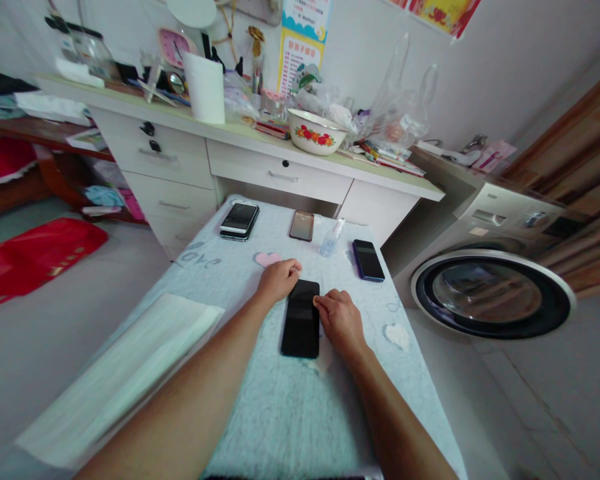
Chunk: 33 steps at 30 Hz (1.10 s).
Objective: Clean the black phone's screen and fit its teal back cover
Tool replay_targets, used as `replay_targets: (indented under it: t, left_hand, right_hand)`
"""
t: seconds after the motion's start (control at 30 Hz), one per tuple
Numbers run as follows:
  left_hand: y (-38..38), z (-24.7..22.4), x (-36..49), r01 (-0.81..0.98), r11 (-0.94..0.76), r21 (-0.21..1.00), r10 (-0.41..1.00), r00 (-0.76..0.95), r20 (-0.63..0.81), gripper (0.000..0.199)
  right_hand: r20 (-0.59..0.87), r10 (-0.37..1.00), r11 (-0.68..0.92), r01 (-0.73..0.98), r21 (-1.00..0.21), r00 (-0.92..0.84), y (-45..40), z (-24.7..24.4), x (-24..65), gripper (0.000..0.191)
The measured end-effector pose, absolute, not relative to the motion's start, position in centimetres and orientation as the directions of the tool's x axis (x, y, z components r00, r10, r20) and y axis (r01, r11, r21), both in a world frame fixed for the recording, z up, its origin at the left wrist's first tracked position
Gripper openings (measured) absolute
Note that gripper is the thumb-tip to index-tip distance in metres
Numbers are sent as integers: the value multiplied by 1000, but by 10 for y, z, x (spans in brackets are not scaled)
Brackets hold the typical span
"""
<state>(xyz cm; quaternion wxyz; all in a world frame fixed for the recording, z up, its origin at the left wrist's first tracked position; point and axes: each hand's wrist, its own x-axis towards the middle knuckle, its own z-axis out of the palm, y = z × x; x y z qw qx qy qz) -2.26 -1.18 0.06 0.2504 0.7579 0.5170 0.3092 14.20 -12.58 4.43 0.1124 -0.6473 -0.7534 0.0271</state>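
A black smartphone (301, 320) lies flat on the cloth-covered table, its dark screen facing up. Just above its upper left corner is my left hand (279, 280), fingers curled together; whatever may be in them is hidden. My right hand (341, 321) is at the phone's right edge, closed, with a fingertip overlapping that edge. I cannot make out whether something small is pinched there. Farther up the table are a clear spray bottle (333, 238), a brown phone case (302, 225) and a dark blue phone (369, 260). Stacked phones (240, 219) lie at the far left.
A long pale wrapped packet (125, 380) lies along the table's left side. Beyond the table stands a white desk (280, 175) with a floral enamel bowl (316, 132), a paper roll (205, 89) and plastic bags. A washing machine (480, 220) is at the right.
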Motion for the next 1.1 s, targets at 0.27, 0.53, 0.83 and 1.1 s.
replay_targets:
  t: [0.27, 0.53, 0.83, 1.1]
  left_hand:
    - [-13, 4, -21, 647, -332, 686, 941, 277, 194, 22]
    - [-13, 4, -22, 644, -337, 687, 940, 276, 202, 22]
    - [-13, 3, -22, 635, -345, 691, 937, 273, 217, 21]
    - [-12, 2, -21, 625, -335, 704, 940, 266, 211, 21]
  right_hand:
    - [163, 980, 152, 963, -221, -117, -128, 40, 147, 23]
    - [186, 969, 204, 955, -215, -166, -133, 35, 139, 22]
    - [184, 945, 309, 923, -230, -270, -136, 38, 122, 24]
    - [157, 892, 448, 871, -203, -423, -137, 41, 111, 18]
